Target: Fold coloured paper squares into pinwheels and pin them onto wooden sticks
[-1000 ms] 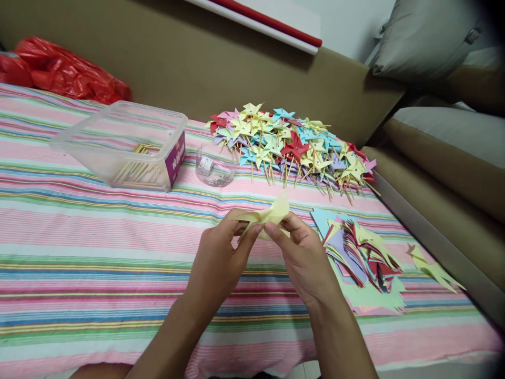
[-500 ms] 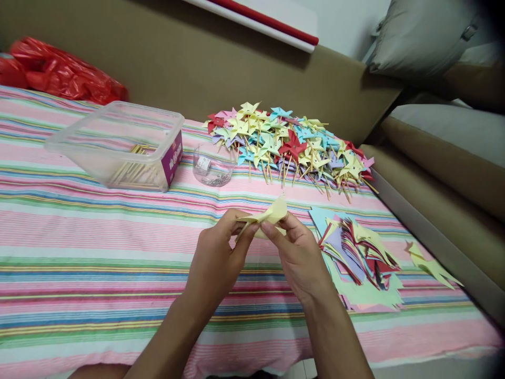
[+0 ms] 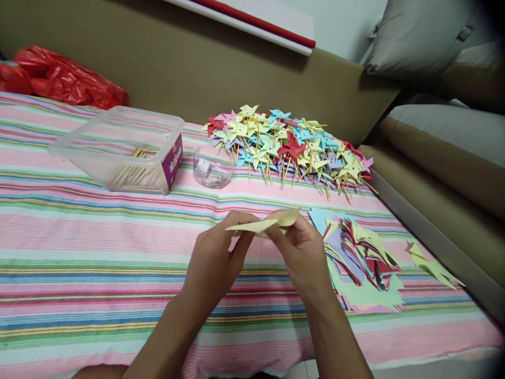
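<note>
Between both hands, above the striped cloth, is a pale yellow paper pinwheel piece [image 3: 258, 227] with curved flaps. My left hand [image 3: 221, 252] pinches its left side, thumb below and fingers behind the paper. My right hand [image 3: 302, 252] grips the other side, its thumb reaching to the middle and its fingers partly hidden by a raised flap. To the right of my right hand lies a stack of coloured paper sheets [image 3: 355, 252], many cut and fanned. Beyond the hands, a clear round cup [image 3: 213, 171] holds small metallic bits too tiny to name.
A clear plastic box [image 3: 114, 142] with thin wooden sticks [image 3: 136, 173] stands at the left. Finished pinwheels [image 3: 292, 147] on sticks are heaped at the back. One cut yellow paper [image 3: 432, 266] lies far right. A red plastic bag [image 3: 71, 79] sits back left. Sofa cushions [image 3: 445, 142] border the right.
The yellow paper has been turned and flattened in my hands, one flap now pointing left and another raised to the right. My right thumb has shifted over the paper's middle.
</note>
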Demonstrator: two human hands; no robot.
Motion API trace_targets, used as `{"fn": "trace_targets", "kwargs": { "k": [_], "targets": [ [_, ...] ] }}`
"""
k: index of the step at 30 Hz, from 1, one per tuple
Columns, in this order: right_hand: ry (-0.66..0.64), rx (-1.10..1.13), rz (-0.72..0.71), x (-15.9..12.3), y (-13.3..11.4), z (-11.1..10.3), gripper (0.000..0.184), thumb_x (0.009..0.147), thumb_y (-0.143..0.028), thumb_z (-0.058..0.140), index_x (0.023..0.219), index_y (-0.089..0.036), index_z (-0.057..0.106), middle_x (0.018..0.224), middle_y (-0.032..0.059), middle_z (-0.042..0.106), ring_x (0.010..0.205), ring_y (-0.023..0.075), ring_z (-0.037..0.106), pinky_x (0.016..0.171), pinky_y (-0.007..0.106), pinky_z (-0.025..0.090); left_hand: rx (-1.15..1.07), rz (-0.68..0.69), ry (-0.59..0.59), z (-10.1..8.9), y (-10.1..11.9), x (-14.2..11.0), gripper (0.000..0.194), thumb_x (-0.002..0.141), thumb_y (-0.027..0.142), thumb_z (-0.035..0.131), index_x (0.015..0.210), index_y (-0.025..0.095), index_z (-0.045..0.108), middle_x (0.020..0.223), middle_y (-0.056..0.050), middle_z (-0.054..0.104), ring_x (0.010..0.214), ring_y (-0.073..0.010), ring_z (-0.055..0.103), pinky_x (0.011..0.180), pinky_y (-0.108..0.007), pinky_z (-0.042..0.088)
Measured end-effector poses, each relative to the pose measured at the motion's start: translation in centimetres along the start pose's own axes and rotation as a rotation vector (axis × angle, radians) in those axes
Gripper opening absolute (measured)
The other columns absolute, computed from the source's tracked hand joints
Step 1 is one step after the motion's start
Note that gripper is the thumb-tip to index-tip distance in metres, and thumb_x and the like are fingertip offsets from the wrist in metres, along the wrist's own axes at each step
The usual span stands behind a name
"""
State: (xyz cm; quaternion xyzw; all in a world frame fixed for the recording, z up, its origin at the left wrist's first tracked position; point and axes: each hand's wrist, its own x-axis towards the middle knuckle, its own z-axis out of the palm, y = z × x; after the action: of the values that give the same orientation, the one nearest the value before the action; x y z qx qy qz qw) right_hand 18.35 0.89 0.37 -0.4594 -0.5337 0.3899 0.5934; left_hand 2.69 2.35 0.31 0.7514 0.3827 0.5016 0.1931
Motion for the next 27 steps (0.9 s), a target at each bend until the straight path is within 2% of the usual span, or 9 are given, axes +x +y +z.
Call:
{"fn": "trace_targets", "kwargs": {
  "k": [1,5,10,18,27],
  "targets": [
    [-0.008,-0.055,-0.082,0.0,-0.2,-0.3,0.005,0.089,-0.025,0.071,0.094,-0.027,0.071,0.093,0.0006,0.067,0.093,0.0187,0.062,0.084,0.033,0.049,0.028,0.052,0.008,-0.3,0.0,0.1,0.015,0.093,0.012,0.058,0.101,0.022,0.066,0.092,0.001,0.075,0.082,-0.0132,0.071,0.072,-0.022,0.052],
    [-0.048,-0.226,-0.353,0.0,-1.2,-1.0,0.019,0.089,-0.012,0.068,0.096,-0.029,0.072,0.095,0.0013,0.067,0.093,0.019,0.064,0.082,0.035,0.05,0.057,0.197,0.028,-1.2,0.1,0.2,0.025,0.09,0.005,0.055,0.104,0.024,0.065,0.096,0.001,0.078,0.088,-0.0149,0.072,0.081,-0.026,0.053],
    [-0.041,-0.313,-0.469,-0.5,-2.0,-1.2,0.021,0.089,-0.009,0.068,0.096,-0.029,0.072,0.095,0.0021,0.069,0.094,0.0198,0.065,0.084,0.037,0.051,0.021,0.283,0.04,-1.5,0.1,0.1,0.027,0.091,0.005,0.056,0.106,0.025,0.065,0.104,-0.001,0.077,0.096,-0.0175,0.071,0.086,-0.031,0.052],
    [-0.032,-0.381,-0.48,-0.5,-2.4,-1.2,0.018,0.089,-0.013,0.069,0.095,-0.03,0.072,0.097,0.0034,0.069,0.095,0.0223,0.065,0.083,0.04,0.052,0.001,0.24,0.041,-1.3,0.0,0.1,0.02,0.095,0.01,0.055,0.104,0.026,0.063,0.1,-0.002,0.076,0.094,-0.0182,0.07,0.083,-0.033,0.052],
    [-0.092,-0.294,-0.326,-0.2,-1.5,-1.1,0.013,0.091,-0.016,0.067,0.095,-0.028,0.071,0.094,0.0028,0.07,0.094,0.0211,0.065,0.086,0.039,0.05,0.059,0.153,-0.063,-1.0,-0.3,0.4,0.017,0.094,0.01,0.051,0.101,0.024,0.057,0.094,-0.002,0.073,0.088,-0.0178,0.067,0.078,-0.032,0.049]
  ]
}}
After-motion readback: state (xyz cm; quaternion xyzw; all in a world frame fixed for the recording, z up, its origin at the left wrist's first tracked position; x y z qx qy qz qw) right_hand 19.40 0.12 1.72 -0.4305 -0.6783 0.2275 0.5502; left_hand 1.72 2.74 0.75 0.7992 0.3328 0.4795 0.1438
